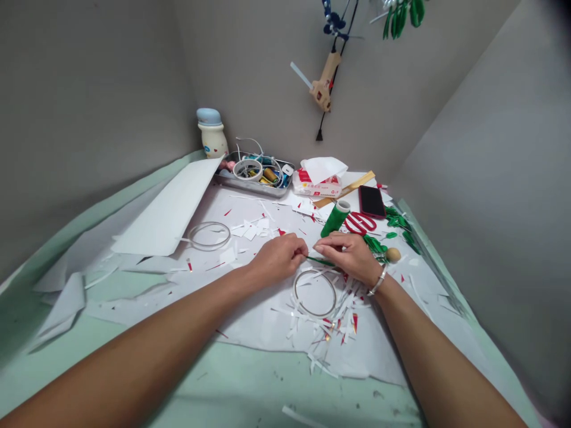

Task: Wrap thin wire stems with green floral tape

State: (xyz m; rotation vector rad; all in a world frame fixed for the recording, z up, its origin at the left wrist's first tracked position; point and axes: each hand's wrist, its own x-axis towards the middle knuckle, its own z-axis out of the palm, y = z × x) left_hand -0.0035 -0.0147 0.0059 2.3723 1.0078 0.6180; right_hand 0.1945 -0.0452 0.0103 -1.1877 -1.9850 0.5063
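Note:
My left hand (281,255) is closed in a pinch on one end of a thin green stem (320,260). The stem runs rightward and disappears beneath my right hand (350,255). That hand's thumb and fingertips are pressed together, and what they hold is too small to make out. Just behind it a spool of green thread (332,221) stands tilted on the paper. A metal wire ring (296,295) lies below both hands among paper scraps. By my right wrist are green leaf-shaped pieces (375,244) and a small tan ball (393,255).
Red-handled scissors (360,223), a phone (372,202) and a tissue pack (316,185) lie behind my hands. A metal tray (272,190) holds spools and tape. Left are a coiled wire (209,244) and white card (169,208). A glue gun (325,86) hangs on the wall.

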